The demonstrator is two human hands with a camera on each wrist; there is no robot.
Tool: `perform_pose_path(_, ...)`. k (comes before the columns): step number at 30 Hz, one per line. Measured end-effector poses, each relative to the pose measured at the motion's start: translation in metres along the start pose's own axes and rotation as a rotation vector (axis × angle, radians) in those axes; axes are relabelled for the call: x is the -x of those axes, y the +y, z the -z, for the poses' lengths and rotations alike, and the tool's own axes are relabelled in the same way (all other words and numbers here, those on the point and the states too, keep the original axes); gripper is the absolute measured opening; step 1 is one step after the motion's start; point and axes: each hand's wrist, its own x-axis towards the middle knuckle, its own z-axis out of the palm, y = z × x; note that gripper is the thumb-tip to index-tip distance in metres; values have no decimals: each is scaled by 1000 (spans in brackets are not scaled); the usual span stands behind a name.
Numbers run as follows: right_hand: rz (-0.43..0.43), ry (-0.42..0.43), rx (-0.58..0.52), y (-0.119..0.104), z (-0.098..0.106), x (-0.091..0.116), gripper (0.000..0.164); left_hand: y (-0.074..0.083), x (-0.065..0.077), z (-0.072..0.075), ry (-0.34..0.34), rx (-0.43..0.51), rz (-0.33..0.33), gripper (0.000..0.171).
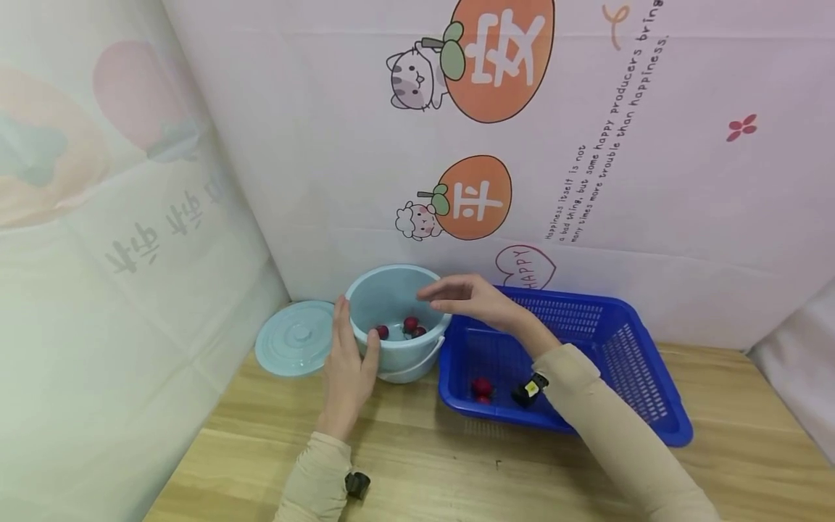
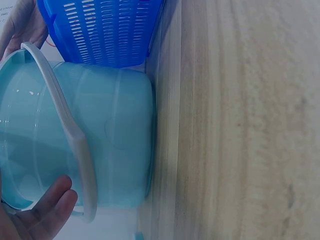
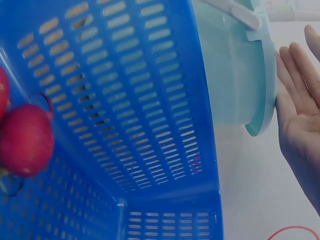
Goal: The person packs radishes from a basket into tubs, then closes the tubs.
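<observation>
On the counter (image 1: 398, 457), beside the left wall, we see a light blue bucket (image 1: 399, 357) with a bare hand at either side. The left grip (image 1: 349, 370) is spread wide, fingers straight and thumb apart, at the bucket's left side. The right grip (image 1: 479, 301) is also loose, its fingers lightly bent in an open curve by the right rim. Neither has hold of anything; we cannot tell whether either touches the bucket.

Three red pieces (image 1: 410, 324) show inside the bucket, partly hidden by its near rim. To the right, close against it, is a blue basket (image 1: 636, 377) with more red pieces (image 1: 482, 386); the right sleeve (image 1: 609, 428) covers part of it, so we cannot count them all. In the right wrist view, these are cut off by the edge.

The lid (image 1: 293, 339) lies left of the bucket. In the left wrist view we see the white handle (image 2: 80, 140) hanging across the bucket's side, and only part of each hand.
</observation>
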Motion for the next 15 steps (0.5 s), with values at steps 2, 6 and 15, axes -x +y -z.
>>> perform_pose_path(2,1,21,1,1,2,6,31,0,1,0,5,2,3,74)
perform_pose_path(6,-3,65,-11,5,17,25,33,-1,1,1,4,17,1,74)
perform_pose_path(15,-80,108,12,14,66,78,33,0,-1,2,3,18,-7,75)
